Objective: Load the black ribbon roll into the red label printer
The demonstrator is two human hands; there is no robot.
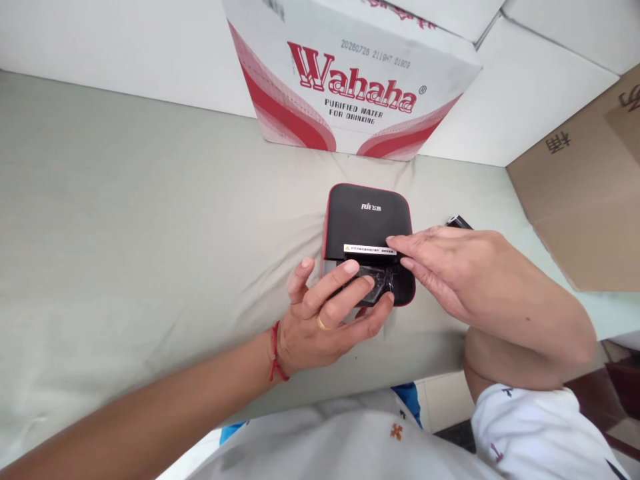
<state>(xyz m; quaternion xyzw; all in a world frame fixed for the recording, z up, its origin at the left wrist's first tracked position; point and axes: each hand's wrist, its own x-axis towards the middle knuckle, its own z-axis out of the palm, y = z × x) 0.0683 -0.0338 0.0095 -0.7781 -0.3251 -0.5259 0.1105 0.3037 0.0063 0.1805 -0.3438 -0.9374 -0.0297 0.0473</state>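
A small black device with red edges, which looks like a printer, lies on the pale cloth. White lettering marks its top, and a white warning label runs along the lid's lower edge. Below the label is a dark, shiny, see-through part. My left hand has its fingers spread, and several fingertips rest on this shiny part. From the right, my right hand reaches over the printer with its fingers stretched out. Its fingertips touch the lid near the label's right end.
A white and red water carton stands behind the printer against white boxes. A brown cardboard box is at the right. A small black object with a silver end lies partly behind my right hand. The pale cloth covers the surface.
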